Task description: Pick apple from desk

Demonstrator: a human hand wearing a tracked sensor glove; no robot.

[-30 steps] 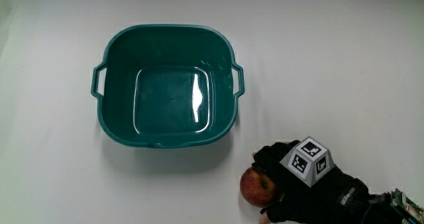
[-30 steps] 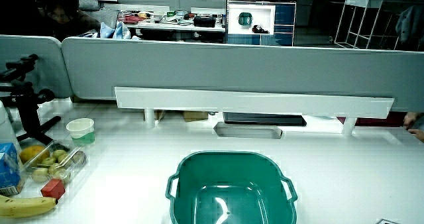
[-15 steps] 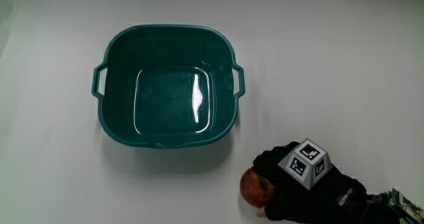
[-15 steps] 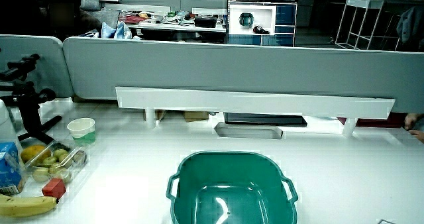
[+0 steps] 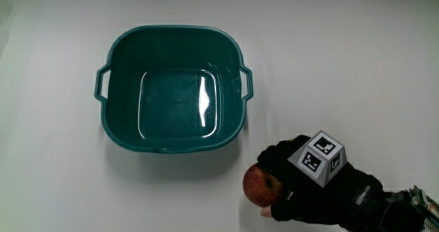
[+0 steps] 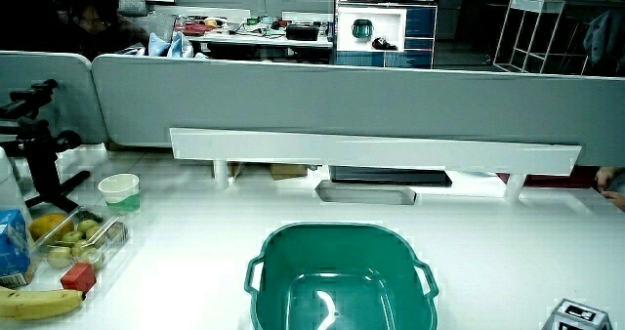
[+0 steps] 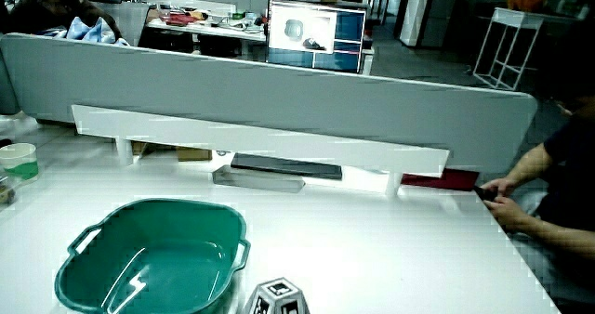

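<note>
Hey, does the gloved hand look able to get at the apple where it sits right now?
Most likely yes. The hand is already at the apple, fingers curled around it, on the bare table near the green tub. Nothing stands between them.

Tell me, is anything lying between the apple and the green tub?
No. In the main view only bare white table separates the apple, gripped by the hand, from the tub.

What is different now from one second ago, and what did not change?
The hand, closed around the apple, has carried it a little toward the green tub. Its patterned cube now shows in both side views. The tub stayed where it was.
</note>
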